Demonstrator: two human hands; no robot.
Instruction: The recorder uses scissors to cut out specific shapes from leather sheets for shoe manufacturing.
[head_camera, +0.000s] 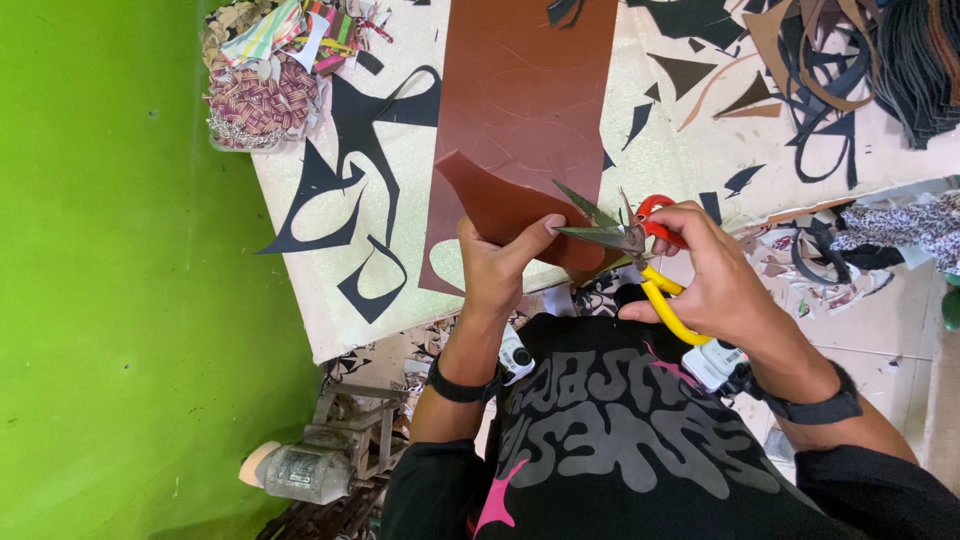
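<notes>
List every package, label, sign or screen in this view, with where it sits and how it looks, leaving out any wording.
No packages, signs or screens show.
Shirt print: on the person's black top, bottom centre; large grey rounded lettering with pink accents.
Clear tub: top left corner of the table; holds striped, colourful scraps, no label visible.
Left hand holds a brown leather piece; right hand works yellow-and-red scissors.
</notes>
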